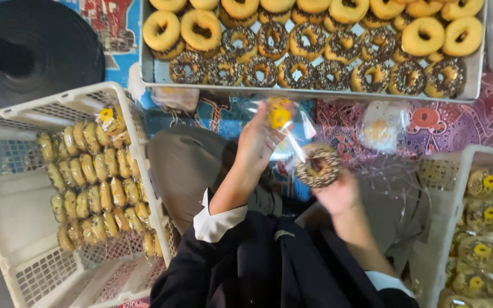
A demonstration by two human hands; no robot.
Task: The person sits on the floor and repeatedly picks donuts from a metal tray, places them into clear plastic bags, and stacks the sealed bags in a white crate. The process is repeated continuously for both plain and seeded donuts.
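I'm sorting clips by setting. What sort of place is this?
Probably a small bakery's packing spot on the floor. A metal tray holds rows of donuts, the white crate holds bagged ones, and the right hand brings a sprinkled donut to the clear bag in the left hand.

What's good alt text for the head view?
Seen from above, a person's right hand holds a sprinkled doughnut beside a clear bag held in the left hand. A tray of doughnuts lies ahead, with white crates of bagged doughnuts at both sides.
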